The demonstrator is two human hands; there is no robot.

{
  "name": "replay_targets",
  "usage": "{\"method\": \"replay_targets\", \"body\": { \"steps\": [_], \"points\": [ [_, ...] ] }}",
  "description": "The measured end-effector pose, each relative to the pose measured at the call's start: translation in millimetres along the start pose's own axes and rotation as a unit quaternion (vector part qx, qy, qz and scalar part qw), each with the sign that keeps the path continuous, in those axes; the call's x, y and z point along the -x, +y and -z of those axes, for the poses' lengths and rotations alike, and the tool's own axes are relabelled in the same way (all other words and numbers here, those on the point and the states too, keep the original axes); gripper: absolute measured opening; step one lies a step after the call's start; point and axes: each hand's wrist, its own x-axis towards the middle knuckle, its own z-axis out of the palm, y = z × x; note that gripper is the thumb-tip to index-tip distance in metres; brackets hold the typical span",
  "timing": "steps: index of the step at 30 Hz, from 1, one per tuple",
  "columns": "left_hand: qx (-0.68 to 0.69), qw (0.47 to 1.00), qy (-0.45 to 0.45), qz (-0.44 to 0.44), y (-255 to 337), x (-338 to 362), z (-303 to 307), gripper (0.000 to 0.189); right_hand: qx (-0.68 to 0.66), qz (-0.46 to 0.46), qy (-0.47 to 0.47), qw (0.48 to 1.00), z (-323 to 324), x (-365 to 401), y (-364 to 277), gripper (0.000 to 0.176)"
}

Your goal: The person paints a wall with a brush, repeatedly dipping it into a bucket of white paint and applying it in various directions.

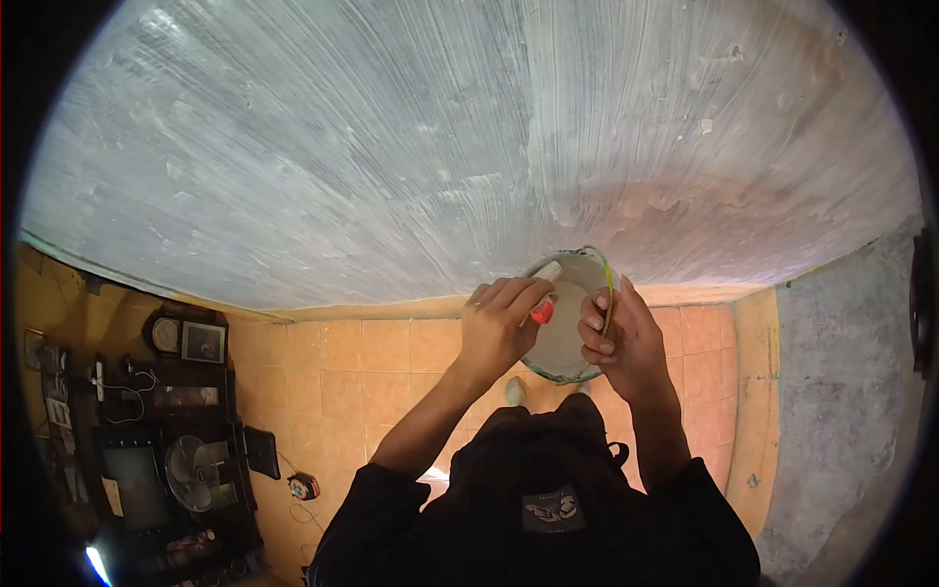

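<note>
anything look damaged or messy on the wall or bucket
Yes. The wall is streaked and uneven, with a brownish patch above and right of the bucket in the picture. The bucket's rim looks smeared. I see no clear spill.

White fan (196, 474) beside television (135, 479) at left; framed picture (203, 342) beside round clock (166, 335); orange floor tiles (389, 393)

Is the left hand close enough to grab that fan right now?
Probably not. The left hand is over at the bucket, holding a red-ended tool, while the fan is well off to the left, past a stretch of tiled floor. It looks too far without walking over.
</note>
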Motion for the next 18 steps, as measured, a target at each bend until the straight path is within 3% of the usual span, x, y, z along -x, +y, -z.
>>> {"method": "replay_targets", "body": {
  "steps": [7,9,18],
  "points": [
    [-0.023,0.999,0.034,-0.012,-0.4,6.0,-2.5,0.027,0.002,0.007,-0.006,1.000,1.8,-4.0,-3.6,0.038],
    [-0.004,1.000,0.016,0.027,4.1,6.6,-0.7,0.027,-0.011,-0.021,-0.053,0.998,10.0,-9.8,-9.6,0.031],
    [0.043,0.999,0.008,-0.023,20.1,11.8,-4.7,0.024,-0.013,-0.063,-0.052,0.997,35.1,-20.8,-30.9,0.030]
  ]
}}
